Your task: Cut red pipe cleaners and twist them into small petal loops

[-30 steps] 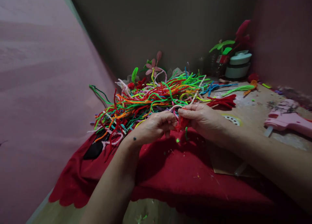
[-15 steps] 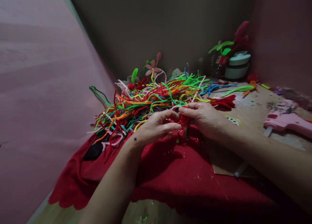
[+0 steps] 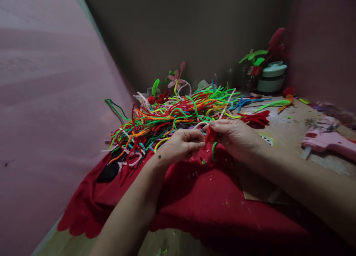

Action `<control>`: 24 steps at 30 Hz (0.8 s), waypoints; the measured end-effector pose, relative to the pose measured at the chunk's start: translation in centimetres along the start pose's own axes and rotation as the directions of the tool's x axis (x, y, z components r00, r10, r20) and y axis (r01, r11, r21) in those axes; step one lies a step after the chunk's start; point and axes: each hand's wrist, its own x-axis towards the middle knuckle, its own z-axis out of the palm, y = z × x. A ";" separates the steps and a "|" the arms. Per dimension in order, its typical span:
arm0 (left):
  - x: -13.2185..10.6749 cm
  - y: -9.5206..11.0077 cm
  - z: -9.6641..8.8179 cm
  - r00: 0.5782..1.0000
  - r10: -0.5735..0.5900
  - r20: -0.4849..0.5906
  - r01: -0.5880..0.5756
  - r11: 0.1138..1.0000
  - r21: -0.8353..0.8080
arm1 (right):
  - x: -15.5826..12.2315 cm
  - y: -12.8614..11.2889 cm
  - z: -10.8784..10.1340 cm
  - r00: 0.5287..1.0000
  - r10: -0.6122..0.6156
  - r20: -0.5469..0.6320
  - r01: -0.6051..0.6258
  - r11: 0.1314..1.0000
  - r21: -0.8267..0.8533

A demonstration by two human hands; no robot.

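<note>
My left hand (image 3: 179,146) and my right hand (image 3: 235,137) meet above a red felt cloth (image 3: 194,196). Both pinch a small red pipe-cleaner piece (image 3: 210,135) between thumb and fingers; a short green stem (image 3: 213,151) hangs below it. Just behind my hands lies a big heap of coloured pipe cleaners (image 3: 178,115), red, green, orange, yellow, blue and white.
A pink glue gun (image 3: 328,141) lies at the right on the wooden table (image 3: 292,126). A pale round container (image 3: 272,78) with green and red craft flowers (image 3: 261,53) stands in the back corner. A pink flower (image 3: 176,77) stands behind the heap. A pink wall lies on the left.
My hands have stayed together on the red piece and turned it a little; the left fingers have shifted closer to it. The view has tilted slightly.
</note>
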 end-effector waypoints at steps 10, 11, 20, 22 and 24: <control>0.0 0.1 0.2 0.998 0.010 0.067 -0.011 1.000 0.015 | 0.0 0.1 0.0 0.998 -0.053 -0.041 0.051 0.997 -0.052; 0.0 0.1 0.2 0.998 0.011 0.062 -0.013 1.000 0.018 | 0.0 0.1 0.0 0.998 -0.051 -0.038 0.049 0.998 -0.050; 0.2 -0.2 -0.2 0.998 0.045 -0.032 -0.046 0.998 -0.035 | -0.2 0.5 0.3 0.999 0.012 0.038 -0.007 0.992 -0.126; 0.3 -0.2 -0.3 0.991 0.069 -0.117 -0.069 0.998 0.002 | -0.5 0.4 0.5 1.000 -0.003 0.006 0.004 0.971 -0.241; 0.5 -0.3 -0.4 0.963 0.124 -0.238 -0.131 0.991 -0.013 | -0.9 0.2 0.7 1.000 0.007 -0.007 -0.009 0.947 -0.321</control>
